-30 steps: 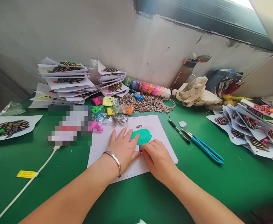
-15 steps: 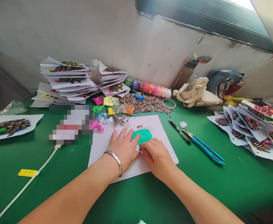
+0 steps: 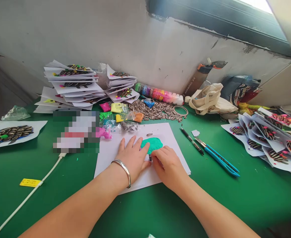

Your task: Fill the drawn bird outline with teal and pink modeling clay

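Note:
A flattened oval of green modelling clay (image 3: 153, 144) lies on a stack of white paper (image 3: 110, 168) in front of me. My left hand (image 3: 132, 158), with a silver bangle at the wrist, rests on the paper with fingers spread. Its index fingertip touches the clay's left edge. My right hand (image 3: 169, 163) has its fingers curled and pinched at the clay's lower right edge; whatever they hold is hidden. A small dark piece (image 3: 150, 157) shows between the hands, just under the clay. One striped sunflower seed (image 3: 149, 134) lies on the paper above the clay.
Behind the paper are small bags of coloured clay (image 3: 119, 107) and a pile of sunflower seeds (image 3: 155, 109). A pen (image 3: 192, 141) and a blue utility knife (image 3: 218, 158) lie to the right. Stacked seed pictures (image 3: 73, 84) stand back left, more (image 3: 262, 132) at right.
Both hands hold nearly the same places. My right fingers have shifted very slightly at the clay's edge; the whole view has moved a little.

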`<state>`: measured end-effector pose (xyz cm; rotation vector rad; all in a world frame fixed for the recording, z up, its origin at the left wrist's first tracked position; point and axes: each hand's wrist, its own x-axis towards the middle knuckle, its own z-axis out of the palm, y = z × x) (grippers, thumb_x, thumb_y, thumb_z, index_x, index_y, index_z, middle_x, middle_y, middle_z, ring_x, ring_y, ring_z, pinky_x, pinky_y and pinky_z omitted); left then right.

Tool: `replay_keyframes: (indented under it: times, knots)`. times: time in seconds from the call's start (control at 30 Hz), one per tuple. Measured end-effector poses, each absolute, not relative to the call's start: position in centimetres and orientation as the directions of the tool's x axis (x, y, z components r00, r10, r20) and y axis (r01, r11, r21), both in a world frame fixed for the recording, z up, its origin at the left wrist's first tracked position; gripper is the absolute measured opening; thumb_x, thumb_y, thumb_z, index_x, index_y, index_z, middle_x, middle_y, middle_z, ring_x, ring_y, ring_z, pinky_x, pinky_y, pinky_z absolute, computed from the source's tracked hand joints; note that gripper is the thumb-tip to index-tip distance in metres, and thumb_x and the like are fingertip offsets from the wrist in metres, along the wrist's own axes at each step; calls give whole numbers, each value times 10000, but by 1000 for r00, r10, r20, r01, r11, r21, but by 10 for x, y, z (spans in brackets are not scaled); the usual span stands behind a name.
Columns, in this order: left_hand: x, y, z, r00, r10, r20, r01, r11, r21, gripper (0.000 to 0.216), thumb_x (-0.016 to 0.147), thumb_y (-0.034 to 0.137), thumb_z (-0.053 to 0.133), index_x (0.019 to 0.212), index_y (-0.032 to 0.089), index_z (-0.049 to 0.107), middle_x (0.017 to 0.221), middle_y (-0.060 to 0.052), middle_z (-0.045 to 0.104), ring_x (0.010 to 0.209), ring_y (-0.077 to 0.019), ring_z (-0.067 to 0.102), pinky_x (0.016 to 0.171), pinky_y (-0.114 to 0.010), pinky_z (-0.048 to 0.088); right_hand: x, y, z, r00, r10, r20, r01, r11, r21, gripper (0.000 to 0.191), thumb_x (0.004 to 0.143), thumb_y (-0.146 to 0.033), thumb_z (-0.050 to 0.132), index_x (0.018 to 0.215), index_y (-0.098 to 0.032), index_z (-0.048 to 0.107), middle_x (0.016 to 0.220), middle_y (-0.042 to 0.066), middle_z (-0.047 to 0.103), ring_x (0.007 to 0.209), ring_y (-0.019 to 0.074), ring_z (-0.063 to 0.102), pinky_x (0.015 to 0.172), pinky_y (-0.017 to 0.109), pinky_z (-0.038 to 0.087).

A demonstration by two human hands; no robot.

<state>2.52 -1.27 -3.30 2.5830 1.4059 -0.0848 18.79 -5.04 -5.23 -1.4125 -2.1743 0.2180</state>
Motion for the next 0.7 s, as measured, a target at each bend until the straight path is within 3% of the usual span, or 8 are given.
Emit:
replay_keyframes:
  times: [0.43,0.7]
  knots:
    - [25,-13,-35,545,830,-122,835,-523,172,511,884,439,490,1358,265,413,1457,-115,374,1360,-353,243,1055,-636,167,191,-46,-48,-328,891,314,792,441,-422,177,861,-96,436,757,-196,537,659,22,558,652,174,444,624,295,348]
    - [25,-14,-32,542,829,-138,836,-514,191,507,893,423,479,1364,246,413,1459,-125,366,1357,-368,242,1053,-639,169,186,-36,-45,-328,898,294,809,427,-404,218,821,-65,455,648,-196,469,602,5,501,609,158,406,600,284,331]
